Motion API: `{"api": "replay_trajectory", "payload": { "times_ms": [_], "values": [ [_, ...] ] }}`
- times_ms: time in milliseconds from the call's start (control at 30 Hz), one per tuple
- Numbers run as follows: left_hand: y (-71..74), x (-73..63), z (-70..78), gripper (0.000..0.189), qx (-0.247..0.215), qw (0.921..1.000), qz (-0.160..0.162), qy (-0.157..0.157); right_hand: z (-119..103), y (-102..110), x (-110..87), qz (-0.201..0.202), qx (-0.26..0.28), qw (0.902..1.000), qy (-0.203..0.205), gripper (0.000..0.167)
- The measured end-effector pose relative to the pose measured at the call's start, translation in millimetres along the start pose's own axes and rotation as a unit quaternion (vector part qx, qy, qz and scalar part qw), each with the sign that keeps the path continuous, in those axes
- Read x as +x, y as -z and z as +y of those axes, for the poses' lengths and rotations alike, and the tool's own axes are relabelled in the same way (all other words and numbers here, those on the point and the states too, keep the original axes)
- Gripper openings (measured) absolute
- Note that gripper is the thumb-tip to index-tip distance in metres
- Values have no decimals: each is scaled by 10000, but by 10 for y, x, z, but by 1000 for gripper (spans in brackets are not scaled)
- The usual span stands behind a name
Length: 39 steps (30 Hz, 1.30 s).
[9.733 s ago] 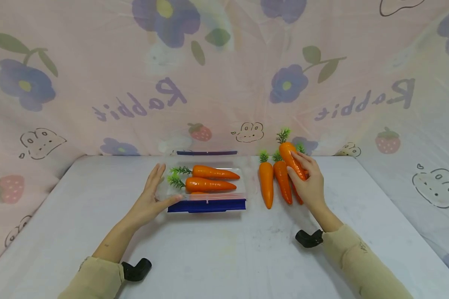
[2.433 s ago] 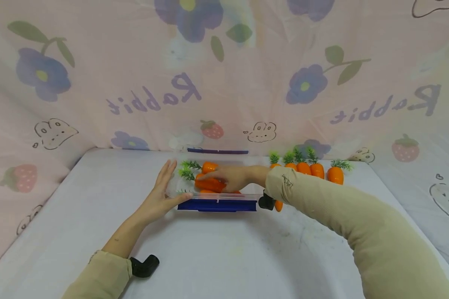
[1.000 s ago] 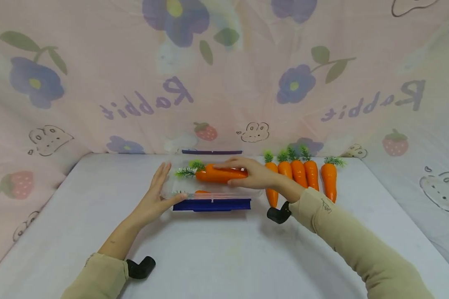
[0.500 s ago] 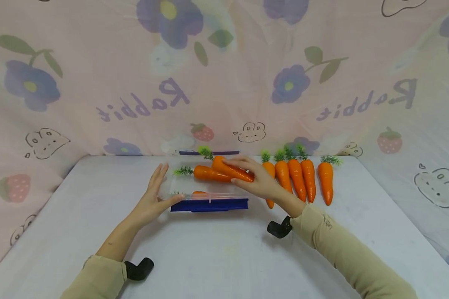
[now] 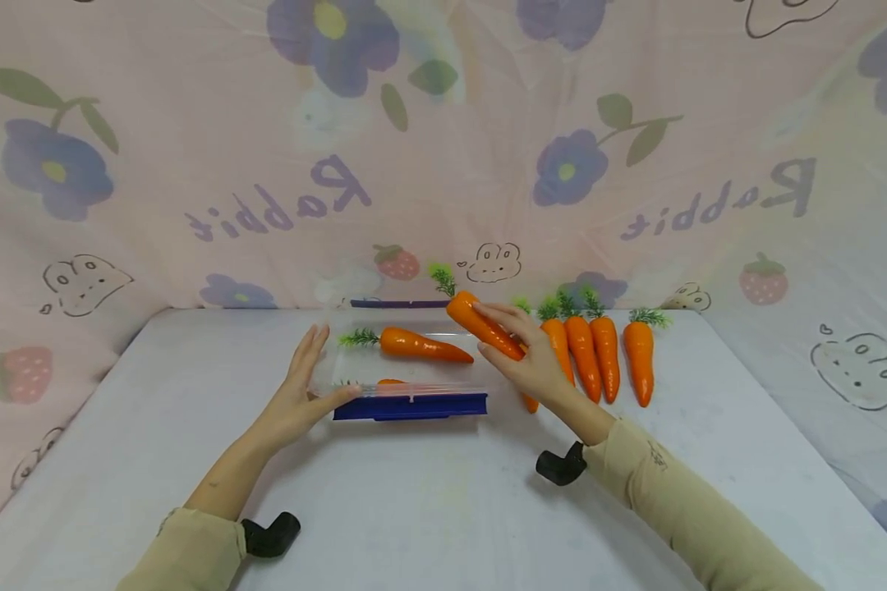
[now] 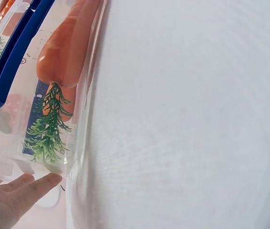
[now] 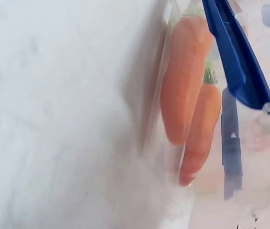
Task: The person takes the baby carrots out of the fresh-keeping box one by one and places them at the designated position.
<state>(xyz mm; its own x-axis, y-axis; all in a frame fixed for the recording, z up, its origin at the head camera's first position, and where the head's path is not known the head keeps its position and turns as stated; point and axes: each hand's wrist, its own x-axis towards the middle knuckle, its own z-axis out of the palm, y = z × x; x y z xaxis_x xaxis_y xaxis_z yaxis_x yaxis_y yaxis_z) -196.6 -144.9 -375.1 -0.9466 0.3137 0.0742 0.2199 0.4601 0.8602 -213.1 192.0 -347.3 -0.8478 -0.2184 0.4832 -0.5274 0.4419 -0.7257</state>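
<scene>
My right hand pinches an orange toy carrot with a green tuft, holding it tilted over the right end of a clear plastic box. The box has blue latch flaps. My left hand rests on the left end, its fingers spread along the end wall and its thumb at the front rim. Inside lies one carrot in full view. A second carrot, mostly hidden by the front wall in the head view, shows through the plastic in the left wrist view.
Right of the box several carrots lie side by side, tufts toward the back, with one carrot slightly apart. One near the box is partly covered by my right hand. A printed cloth hangs behind the white table.
My right hand has lifted a carrot out of the box, up and to the right. Earlier it carried carrots from the right-hand group toward the box. My left hand stays on the box.
</scene>
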Motion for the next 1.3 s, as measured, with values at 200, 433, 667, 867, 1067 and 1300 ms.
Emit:
{"api": "replay_trajectory", "payload": {
  "times_ms": [200, 433, 667, 867, 1067, 1300],
  "values": [
    [-12, 11, -37, 98, 6, 10000, -12, 8, 67, 110, -62, 348, -159, 9989, -268, 49],
    [-5, 9, -37, 97, 36, 10000, 12, 16, 201, 253, -110, 662, -393, 9959, -467, 51],
    [-13, 17, -28, 97, 46, 10000, -5, -1, 351, 398, -194, 1189, -725, 9875, -734, 50],
    [-16, 19, -37, 97, 25, 10000, -7, 49, 493, 531, -265, 1431, -869, 9813, -954, 51],
    [-15, 16, -31, 97, 6, 10000, -4, 82, 576, 655, -311, 1689, -1057, 9751, -977, 53],
    [-14, 20, -26, 97, -16, 10000, -5, 91, 725, 793, -361, 1847, -1175, 9694, -1111, 53]
  ]
}}
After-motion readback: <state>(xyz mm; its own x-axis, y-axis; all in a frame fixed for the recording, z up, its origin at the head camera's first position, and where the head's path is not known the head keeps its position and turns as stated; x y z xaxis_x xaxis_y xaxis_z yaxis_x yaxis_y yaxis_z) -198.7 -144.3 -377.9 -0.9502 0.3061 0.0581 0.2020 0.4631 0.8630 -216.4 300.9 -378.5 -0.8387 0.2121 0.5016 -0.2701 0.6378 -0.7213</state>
